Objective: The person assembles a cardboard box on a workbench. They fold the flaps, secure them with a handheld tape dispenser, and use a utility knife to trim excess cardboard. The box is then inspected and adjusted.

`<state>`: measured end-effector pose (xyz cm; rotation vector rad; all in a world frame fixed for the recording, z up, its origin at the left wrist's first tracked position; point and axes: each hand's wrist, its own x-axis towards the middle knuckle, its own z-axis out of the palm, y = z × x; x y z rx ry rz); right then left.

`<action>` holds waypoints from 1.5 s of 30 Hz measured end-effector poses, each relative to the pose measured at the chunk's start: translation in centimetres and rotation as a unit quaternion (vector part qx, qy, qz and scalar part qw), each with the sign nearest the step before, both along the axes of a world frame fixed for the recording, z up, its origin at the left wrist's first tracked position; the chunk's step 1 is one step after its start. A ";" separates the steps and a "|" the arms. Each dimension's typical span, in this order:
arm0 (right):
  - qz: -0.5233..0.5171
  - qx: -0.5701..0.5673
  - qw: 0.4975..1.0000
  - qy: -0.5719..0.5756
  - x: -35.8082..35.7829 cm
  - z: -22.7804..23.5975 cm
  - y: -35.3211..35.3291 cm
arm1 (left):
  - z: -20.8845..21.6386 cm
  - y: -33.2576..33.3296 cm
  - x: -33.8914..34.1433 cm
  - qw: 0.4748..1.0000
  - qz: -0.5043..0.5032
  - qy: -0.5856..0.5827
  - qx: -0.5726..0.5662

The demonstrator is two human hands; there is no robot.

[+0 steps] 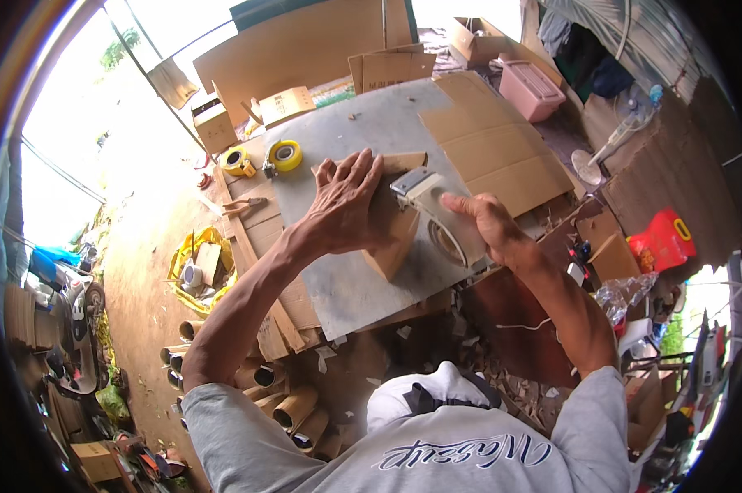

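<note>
A small brown cardboard box (393, 251) stands on the grey sheet-topped table in front of me. My left hand (346, 201) is closed over its left side, with the fingers at the top and the thumb lower down. Just to the right, my right hand (498, 230) grips a pale tape dispenser (427, 199), whose dark grey front end is close against the box. The round roll opening shows at the dispenser's lower side. Part of the box is hidden by my left hand, and I cannot tell whether tape is touching it.
Two yellow tape rolls (285, 155) and pliers (246, 206) lie at the table's left. Flattened cardboard (494, 148) covers its far right. Beyond are a pink bin (532, 90) and a standing fan (586, 167). Cardboard tubes (295, 407) and a yellow bag (177, 263) sit on the floor left.
</note>
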<state>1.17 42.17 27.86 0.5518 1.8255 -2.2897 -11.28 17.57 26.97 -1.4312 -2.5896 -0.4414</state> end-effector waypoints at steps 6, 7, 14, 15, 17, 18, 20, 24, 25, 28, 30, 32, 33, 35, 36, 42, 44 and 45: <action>-0.008 -0.022 0.999 -0.034 -0.2 4.0 -1.9 | -0.4 1.6 -0.2 0.996 0.057 0.017 0.069; -0.006 -0.028 0.999 -0.033 0.0 4.5 -2.2 | -0.3 2.0 -0.4 0.996 0.056 0.015 0.073; -0.060 -0.085 0.994 -0.024 2.4 4.3 -3.6 | -0.2 2.1 -0.1 0.997 0.030 0.003 0.074; -0.066 -0.086 0.994 -0.026 2.9 3.9 -3.7 | -0.2 2.2 0.0 0.997 0.026 0.001 0.074; -0.075 -0.091 0.993 -0.024 3.5 3.0 -3.9 | 0.0 2.3 -0.2 0.997 0.017 0.008 0.077; -0.065 -0.107 0.992 -0.018 3.6 2.6 -3.8 | 0.2 2.3 -0.3 0.997 0.015 0.013 0.080; -0.051 -0.141 0.989 -0.012 4.0 1.7 -3.6 | 0.1 2.3 -0.3 0.997 0.006 0.016 0.082; -0.082 -0.155 0.984 -0.032 4.6 1.2 -4.5 | 0.1 2.2 -0.6 0.997 -0.012 0.013 0.080; -0.087 -0.169 0.981 -0.025 4.6 1.0 -4.6 | 0.2 2.3 -0.6 0.997 -0.012 0.013 0.077; -0.086 -0.185 0.979 -0.026 5.1 1.6 -4.9 | -0.1 2.2 -0.7 0.996 -0.021 0.024 0.080; -0.081 -0.187 0.979 -0.030 5.5 2.1 -5.5 | -0.3 1.9 -1.0 0.996 -0.022 0.031 0.085; -0.088 -0.182 0.979 -0.033 5.7 2.3 -6.1 | -0.6 2.0 -1.2 0.994 -0.019 0.029 0.100; -0.095 -0.185 0.978 -0.036 5.7 2.3 -6.3 | -0.7 2.0 -1.4 0.994 -0.018 0.028 0.108; -0.105 -0.190 0.975 -0.047 6.0 2.3 -6.6 | -0.7 1.8 -1.8 0.994 -0.017 0.021 0.107; -0.099 -0.181 0.977 -0.055 6.3 2.2 -6.6 | -0.7 1.7 -1.9 0.994 -0.017 0.017 0.107; -0.041 -0.162 0.983 -0.076 8.3 -0.1 -4.8 | -0.4 1.4 -2.7 0.996 -0.017 -0.004 0.091; -0.025 -0.169 0.982 -0.076 8.5 -1.3 -4.4 | -0.3 1.2 -2.7 0.997 -0.016 -0.009 0.074; -0.015 -0.184 0.980 -0.077 8.4 -2.0 -4.4 | -0.4 1.2 -2.8 0.997 -0.017 -0.013 0.068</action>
